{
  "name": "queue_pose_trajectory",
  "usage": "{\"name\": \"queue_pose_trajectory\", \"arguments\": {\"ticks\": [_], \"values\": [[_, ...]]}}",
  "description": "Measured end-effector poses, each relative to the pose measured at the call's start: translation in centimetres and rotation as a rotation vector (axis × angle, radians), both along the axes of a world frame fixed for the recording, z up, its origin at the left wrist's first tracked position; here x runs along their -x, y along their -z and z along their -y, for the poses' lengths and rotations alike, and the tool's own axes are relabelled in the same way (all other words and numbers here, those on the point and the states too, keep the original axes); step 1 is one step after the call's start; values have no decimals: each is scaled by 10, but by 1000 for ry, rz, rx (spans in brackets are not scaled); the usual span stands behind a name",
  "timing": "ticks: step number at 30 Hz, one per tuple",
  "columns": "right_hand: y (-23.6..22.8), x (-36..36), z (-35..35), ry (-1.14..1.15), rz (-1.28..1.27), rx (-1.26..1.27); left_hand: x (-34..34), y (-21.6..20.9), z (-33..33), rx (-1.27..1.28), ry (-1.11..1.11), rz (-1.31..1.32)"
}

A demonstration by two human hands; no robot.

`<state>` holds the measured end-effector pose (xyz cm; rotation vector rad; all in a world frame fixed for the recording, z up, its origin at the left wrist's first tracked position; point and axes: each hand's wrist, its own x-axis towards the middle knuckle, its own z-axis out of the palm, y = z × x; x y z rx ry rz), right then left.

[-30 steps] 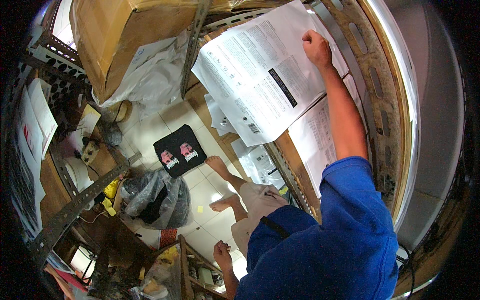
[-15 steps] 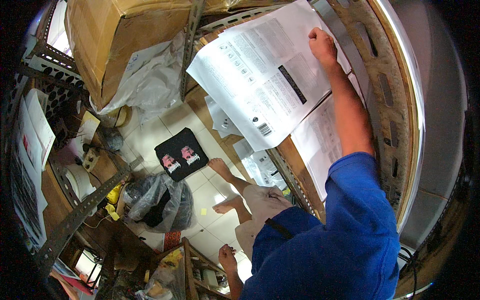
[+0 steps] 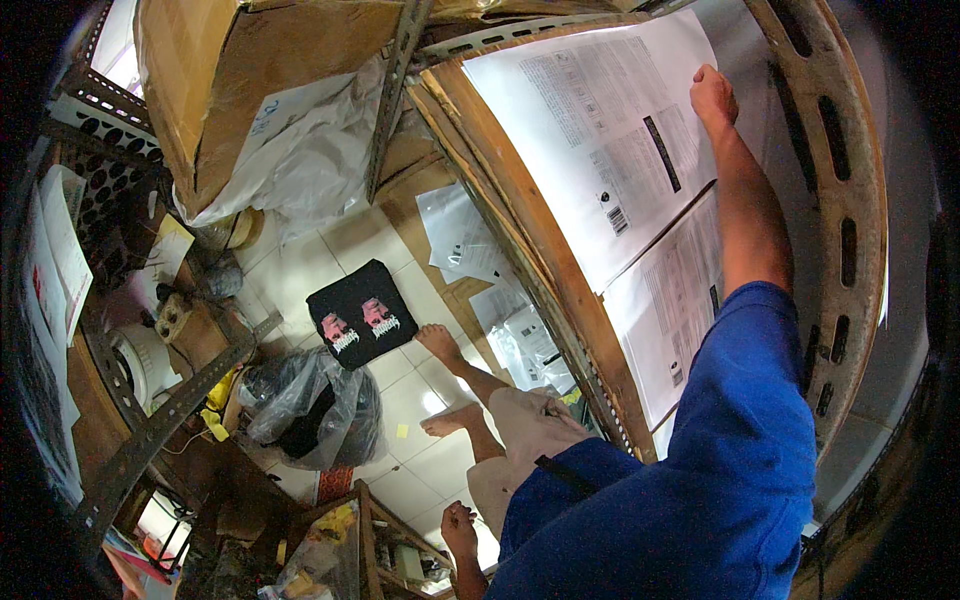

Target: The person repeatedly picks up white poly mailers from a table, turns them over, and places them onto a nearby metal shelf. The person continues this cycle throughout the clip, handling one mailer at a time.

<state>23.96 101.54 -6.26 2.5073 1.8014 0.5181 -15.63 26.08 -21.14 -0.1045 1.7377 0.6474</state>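
Note:
My right hand (image 3: 714, 97), its arm stretched out, is closed at the right edge of a large white printed sheet (image 3: 570, 150). The sheet carries small black text, a dark bar and a barcode, and lies nearly flat over a wooden-edged shelf (image 3: 545, 230). Below it on the same shelf lies a second printed sheet (image 3: 655, 320), partly covered by my arm and sleeve. My left hand (image 3: 460, 530) hangs low beside my leg with its fingers curled; what they hold, if anything, is hidden.
A big cardboard box (image 3: 290, 60) and crumpled clear plastic (image 3: 300, 150) stand at the upper left. On the tiled floor are a black folded cloth item (image 3: 361, 313) with pink prints and a plastic-wrapped dark bundle (image 3: 315, 410). Perforated metal posts (image 3: 845, 150) frame the shelf.
The upper sheet, which was lifted and curled over the shelf's front edge, now lies flatter on the shelf. My right hand has shifted right and slightly down in the view.

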Motion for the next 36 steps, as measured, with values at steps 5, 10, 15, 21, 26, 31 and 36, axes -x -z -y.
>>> {"name": "queue_pose_trajectory", "arguments": {"ticks": [5,10,15,21,26,31,36], "values": [[6,-13,-7,10,11,19,3,1,-9,-14,39,-23],[10,-7,-11,-8,27,21,8,0,-17,-27,-12,-18],[8,7,-5,-10,70,-29,3,-10,-19,-54,-36,-26],[48,92,51,-495,-104,-511,-3,-24,-5,-102,83,-108],[15,264,218,-920,-898,-584,-3,-52,-7,-267,68,-245],[-5,334,436,-1280,-1378,244,-9,-114,11,-436,60,-409],[23,315,638,-1601,-1213,920,-29,-216,93,-600,-121,-444]]}}
